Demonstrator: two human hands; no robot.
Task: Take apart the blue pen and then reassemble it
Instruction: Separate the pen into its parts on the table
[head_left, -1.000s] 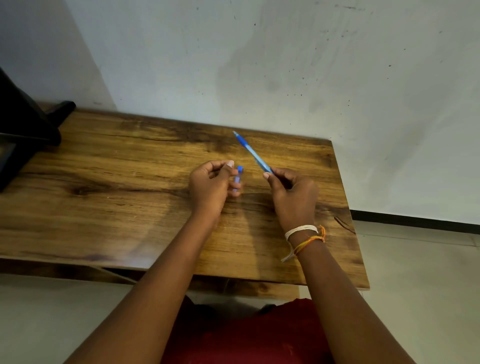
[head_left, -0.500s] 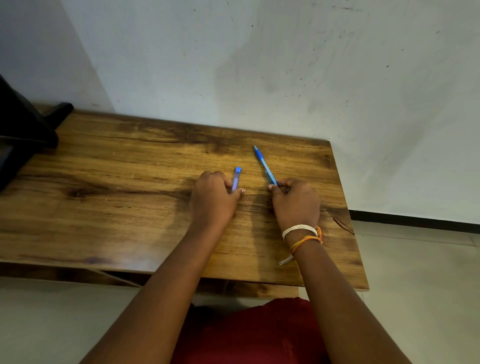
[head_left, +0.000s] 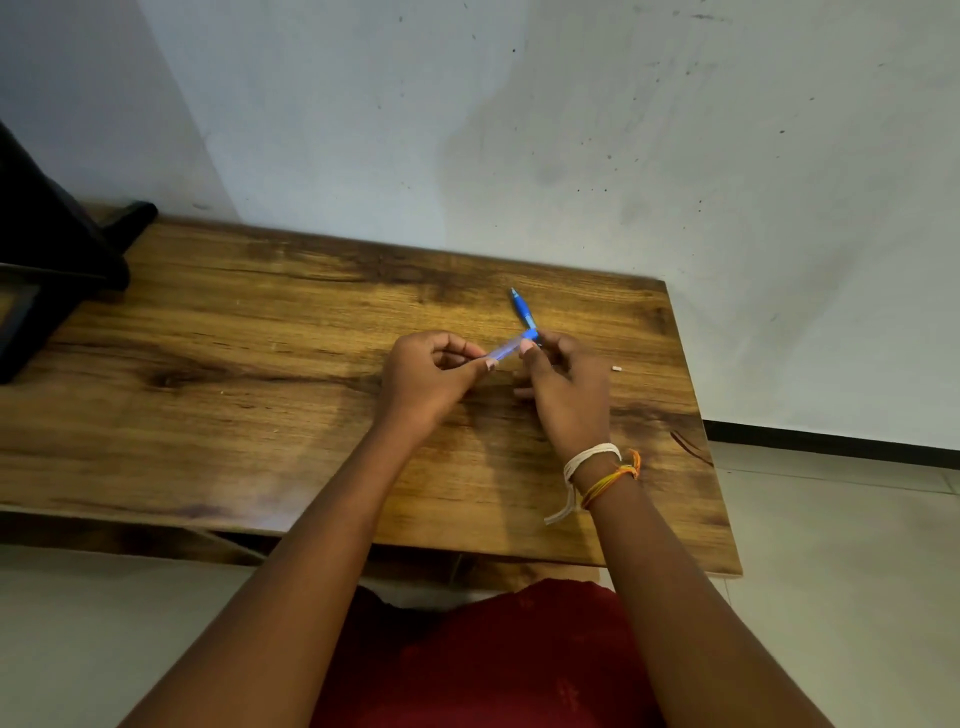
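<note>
Both my forearms reach over the table (head_left: 260, 415), a worn, dark-grained wooden slab. My left hand (head_left: 431, 379) and right hand (head_left: 566, 387) meet above its far middle, each pinching one end of a slim, clear blue pen piece (head_left: 511, 347). The blue pen body (head_left: 522, 310) lies just beyond my right hand.

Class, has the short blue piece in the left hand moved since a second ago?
Yes. The short blue piece has shifted right along the wooden table, now meeting the right hand.
</note>
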